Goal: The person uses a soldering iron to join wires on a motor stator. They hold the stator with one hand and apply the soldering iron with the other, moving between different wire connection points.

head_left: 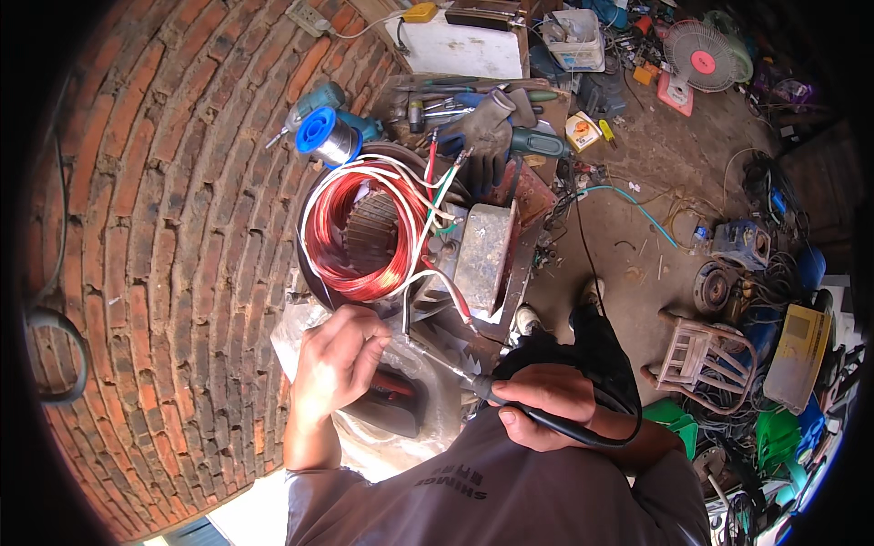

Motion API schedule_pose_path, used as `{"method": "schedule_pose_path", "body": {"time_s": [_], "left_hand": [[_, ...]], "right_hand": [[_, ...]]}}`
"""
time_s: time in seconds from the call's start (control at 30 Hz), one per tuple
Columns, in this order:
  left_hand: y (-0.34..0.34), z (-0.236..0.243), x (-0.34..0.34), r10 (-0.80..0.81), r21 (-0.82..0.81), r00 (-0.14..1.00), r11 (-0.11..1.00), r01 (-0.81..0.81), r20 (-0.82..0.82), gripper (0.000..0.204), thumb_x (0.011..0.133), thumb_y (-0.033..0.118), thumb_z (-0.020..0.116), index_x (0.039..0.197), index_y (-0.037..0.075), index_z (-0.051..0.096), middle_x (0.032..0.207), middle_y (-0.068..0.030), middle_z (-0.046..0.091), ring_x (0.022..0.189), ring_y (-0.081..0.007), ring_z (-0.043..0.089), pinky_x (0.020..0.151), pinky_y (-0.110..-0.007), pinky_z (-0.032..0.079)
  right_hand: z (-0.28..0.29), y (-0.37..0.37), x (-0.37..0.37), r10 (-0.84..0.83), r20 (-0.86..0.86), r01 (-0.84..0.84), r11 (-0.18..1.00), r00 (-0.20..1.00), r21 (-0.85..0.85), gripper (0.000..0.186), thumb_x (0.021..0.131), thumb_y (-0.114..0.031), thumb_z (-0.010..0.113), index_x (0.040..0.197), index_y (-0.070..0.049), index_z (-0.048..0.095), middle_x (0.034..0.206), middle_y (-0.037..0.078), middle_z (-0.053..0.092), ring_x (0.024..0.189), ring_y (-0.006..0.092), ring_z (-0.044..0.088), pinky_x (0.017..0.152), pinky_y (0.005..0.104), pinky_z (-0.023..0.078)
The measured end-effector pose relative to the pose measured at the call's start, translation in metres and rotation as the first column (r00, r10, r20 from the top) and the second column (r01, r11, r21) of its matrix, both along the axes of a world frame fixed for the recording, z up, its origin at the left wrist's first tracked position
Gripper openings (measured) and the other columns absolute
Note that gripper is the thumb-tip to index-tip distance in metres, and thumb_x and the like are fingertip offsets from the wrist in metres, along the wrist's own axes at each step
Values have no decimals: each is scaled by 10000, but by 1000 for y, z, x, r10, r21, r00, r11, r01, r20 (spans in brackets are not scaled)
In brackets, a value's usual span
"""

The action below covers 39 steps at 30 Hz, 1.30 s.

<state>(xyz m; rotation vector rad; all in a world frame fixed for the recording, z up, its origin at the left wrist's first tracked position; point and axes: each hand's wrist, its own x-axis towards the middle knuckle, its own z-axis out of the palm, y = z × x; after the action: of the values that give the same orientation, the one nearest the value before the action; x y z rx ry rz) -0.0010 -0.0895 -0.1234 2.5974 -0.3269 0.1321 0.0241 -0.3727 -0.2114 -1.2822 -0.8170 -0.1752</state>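
Note:
My right hand is wrapped round the black handle of a soldering iron, whose metal shaft slants up and left. Its tip is close to a thin lead wire that hangs from a motor stator. My left hand is closed in a pinch just left of the tip; what the fingers hold is hidden. The stator's red copper winding rings a slotted core, with white sleeved leads around it. A blue spool of solder rests at the winding's far left edge.
A brick wall rises close on the left. Beyond the stator lie a drill, a work glove and hand tools. A dirty metal box stands right of it. On the floor are a wooden stool and a fan.

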Motion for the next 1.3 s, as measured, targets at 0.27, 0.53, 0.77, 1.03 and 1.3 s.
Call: {"method": "schedule_pose_path", "body": {"time_s": [0.27, 0.53, 0.77, 1.03, 1.3], "left_hand": [[-1, 0, 0, 4, 3, 1000, 1000, -4, -1, 129, 883, 13, 775, 971, 27, 681, 939, -119, 707, 741, -309, 725, 620, -381, 577], [0, -2, 0, -25, 10, 999, 1000, 25, 37, 133, 881, 13, 778, 970, 27, 681, 937, -118, 708, 732, -303, 727, 617, -381, 578], [-3, 0, 0, -1, 28, 1000, 1000, 1, 24, 136, 877, 11, 780, 963, 25, 676, 937, -118, 711, 727, -305, 729, 615, -380, 580], [0, -1, -3, -18, 5, 1000, 1000, 18, 18, 129, 881, 11, 778, 957, 22, 675, 927, -118, 714, 740, -301, 734, 621, -379, 583], [-3, 0, -5, 7, -26, 1000, 1000, -8, -29, 120, 885, 18, 775, 957, 25, 679, 931, -116, 718, 742, -297, 734, 623, -376, 583]], "right_hand": [[-1, 0, -1, 4, 1, -4, 1000, 1000, -11, 295, 831, 17, 781, 1104, 104, 712, 700, 111, 683, 549, 216, 666, 502, 318, 520], [-1, 0, -2, 1, 1, -1, 1000, 1000, -18, 292, 834, 11, 783, 1102, 106, 716, 708, 113, 689, 556, 218, 672, 506, 320, 527], [-2, 1, -2, -13, 4, 13, 1000, 1000, -10, 283, 843, -3, 782, 1096, 108, 719, 704, 114, 687, 551, 225, 672, 501, 324, 529], [-3, 1, -2, -8, 6, 9, 1000, 1000, -7, 291, 841, 0, 783, 1103, 105, 717, 689, 107, 676, 541, 219, 664, 491, 324, 517], [-2, 1, -1, -1, 9, 1, 1000, 1000, -5, 299, 841, 4, 780, 1114, 104, 710, 685, 104, 671, 538, 217, 660, 488, 322, 512]]}}
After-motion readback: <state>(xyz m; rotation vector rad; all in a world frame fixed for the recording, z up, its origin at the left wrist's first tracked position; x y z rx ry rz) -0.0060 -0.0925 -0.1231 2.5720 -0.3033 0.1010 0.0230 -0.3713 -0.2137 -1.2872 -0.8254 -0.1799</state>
